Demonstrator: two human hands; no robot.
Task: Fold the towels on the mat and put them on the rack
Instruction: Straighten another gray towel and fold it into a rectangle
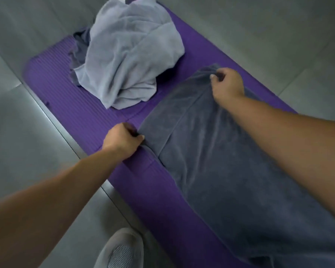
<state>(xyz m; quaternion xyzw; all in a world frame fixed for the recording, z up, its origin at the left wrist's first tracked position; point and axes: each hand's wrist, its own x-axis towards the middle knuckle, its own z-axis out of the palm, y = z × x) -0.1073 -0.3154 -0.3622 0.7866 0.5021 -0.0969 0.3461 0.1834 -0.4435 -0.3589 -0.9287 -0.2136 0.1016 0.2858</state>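
Observation:
A dark grey towel (217, 163) lies stretched lengthways along the purple mat (62, 88), running from the mat's middle down to the bottom right. My left hand (122, 141) pinches its near-left corner at the mat's left side. My right hand (227, 84) pinches the far corner, lifted slightly off the mat. A light grey towel (128, 55) sits crumpled in a heap at the far end of the mat, with a darker cloth (79, 49) partly hidden under its left side. No rack is in view.
Grey floor tiles (27, 132) surround the mat on all sides. My grey shoe (122, 250) stands on the floor at the bottom, just left of the mat's edge.

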